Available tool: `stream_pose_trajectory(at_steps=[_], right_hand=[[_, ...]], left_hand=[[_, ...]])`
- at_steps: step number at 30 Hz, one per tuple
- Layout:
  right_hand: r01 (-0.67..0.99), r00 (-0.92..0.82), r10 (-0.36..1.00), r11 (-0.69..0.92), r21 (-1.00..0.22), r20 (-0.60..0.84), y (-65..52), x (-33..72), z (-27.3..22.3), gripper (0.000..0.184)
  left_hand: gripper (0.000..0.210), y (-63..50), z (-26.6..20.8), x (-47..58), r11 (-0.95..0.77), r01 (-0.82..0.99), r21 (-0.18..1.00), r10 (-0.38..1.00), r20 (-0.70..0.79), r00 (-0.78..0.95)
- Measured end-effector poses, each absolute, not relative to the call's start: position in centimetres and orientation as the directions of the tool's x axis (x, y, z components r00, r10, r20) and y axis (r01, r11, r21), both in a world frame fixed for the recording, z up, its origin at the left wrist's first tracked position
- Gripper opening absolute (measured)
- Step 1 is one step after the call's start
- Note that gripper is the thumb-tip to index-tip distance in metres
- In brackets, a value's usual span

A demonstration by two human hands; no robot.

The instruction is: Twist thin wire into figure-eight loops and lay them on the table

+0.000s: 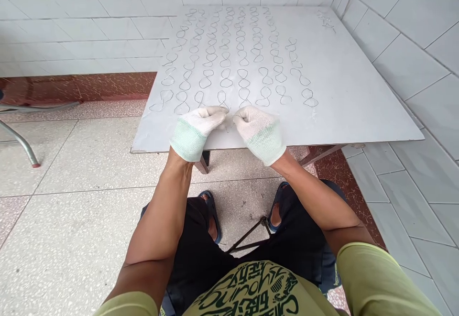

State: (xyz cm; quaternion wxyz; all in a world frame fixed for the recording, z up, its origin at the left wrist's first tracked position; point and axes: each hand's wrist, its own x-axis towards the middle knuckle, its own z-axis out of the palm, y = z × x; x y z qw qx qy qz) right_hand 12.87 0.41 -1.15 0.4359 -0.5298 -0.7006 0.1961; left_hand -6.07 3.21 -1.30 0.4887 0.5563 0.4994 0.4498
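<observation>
My left hand (196, 127) and my right hand (260, 129), both in white gloves with pale green cuffs, are close together over the near edge of a white board (344, 101). Their fingertips are pinched on a thin wire (227, 127), of which only a short piece shows between them; its full shape is hidden by the gloves. Beyond my hands, several thin wire figure-eights (244, 78) lie in rows on the board. One figure-eight (310, 97) lies to the right of my right hand.
A small tangle of wire pieces (326, 21) lies at the board's far right corner. White tiled walls (107, 3) stand behind and to the right. A metal chair leg (21, 141) is on the floor at left. My legs are under the board's near edge.
</observation>
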Motion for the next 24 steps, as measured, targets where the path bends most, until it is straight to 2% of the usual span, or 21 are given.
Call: stream_pose_trajectory(at_steps=[4, 7, 11, 18, 24], right_hand=[[0.536, -0.019, 0.921, 0.339, -0.773, 0.390, 0.4, 12.6, -1.7, 0.031], [0.466, -0.029, 0.939, 0.316, -0.827, 0.342, 0.4, 12.6, -1.9, 0.032], [0.390, -0.041, 0.942, 0.321, -0.863, 0.332, 0.3, 12.6, -1.6, 0.033], [0.434, -0.043, 0.938, 0.328, -0.839, 0.344, 0.2, 12.4, -1.3, 0.030], [0.461, -0.128, 0.919, 0.388, -0.798, 0.373, 0.0, 12.5, -1.0, 0.035]], left_hand=[[0.045, 2.2, -1.1, -4.7, 0.005, 0.034, 0.999, 1.000, -0.006, 0.023], [0.037, 1.3, -0.8, -3.6, 0.004, 0.066, 0.998, 1.000, -0.003, -0.018], [0.031, 1.3, -0.8, -3.2, 0.023, 0.022, 1.000, 1.000, -0.022, -0.018], [0.031, 2.4, -1.7, -3.6, -0.020, 0.007, 1.000, 0.999, 0.021, -0.034], [0.026, 2.0, -0.9, -3.7, -0.017, 0.034, 0.999, 0.999, 0.018, -0.034]])
